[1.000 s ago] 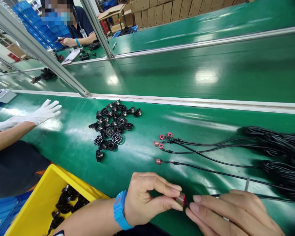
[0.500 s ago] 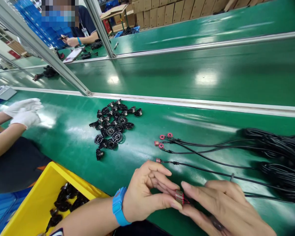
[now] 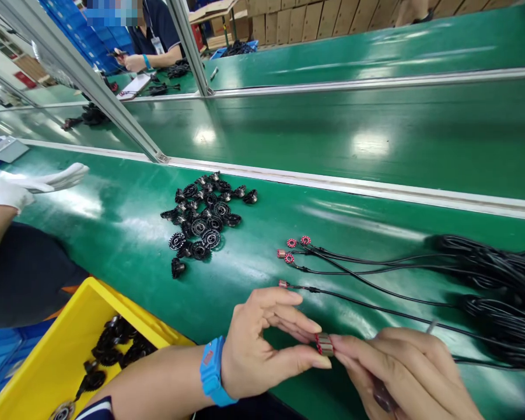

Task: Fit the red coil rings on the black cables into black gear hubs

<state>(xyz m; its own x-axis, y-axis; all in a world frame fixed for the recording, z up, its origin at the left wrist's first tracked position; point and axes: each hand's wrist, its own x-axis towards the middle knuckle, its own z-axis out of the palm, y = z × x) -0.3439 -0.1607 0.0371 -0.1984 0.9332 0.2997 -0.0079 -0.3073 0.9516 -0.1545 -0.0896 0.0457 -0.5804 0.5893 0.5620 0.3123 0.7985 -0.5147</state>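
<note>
Since half a second ago, the small wound coil (image 3: 324, 344) has turned so its metal side shows, and the co-worker's white-gloved hand (image 3: 48, 179) at far left has flattened out at the table's edge.

At 7 o'clock, a glossy yellow plastic bin (image 3: 76, 332) holds black toothed gears. Its rim juts over the near edge of the smooth green conveyor belt (image 3: 376, 134). At 10 o'clock from the hands, a loose heap of black round gear parts (image 3: 205, 219) lies on the belt with bare room all round it.

At bottom centre, the left hand (image 3: 262, 344), with a blue wrist strap (image 3: 212, 370), pinches the coil between thumb and fingertips. The right hand (image 3: 402, 373) meets it from 3 o'clock, its fingertips pressed to the coil's other end; so the coil sits between both hands, just above the belt's near edge.

At 1 o'clock, thin black wires (image 3: 376, 283) tipped with red coils run right to a tangled bundle of cables (image 3: 499, 280). A pale rail crosses the belt beyond.
</note>
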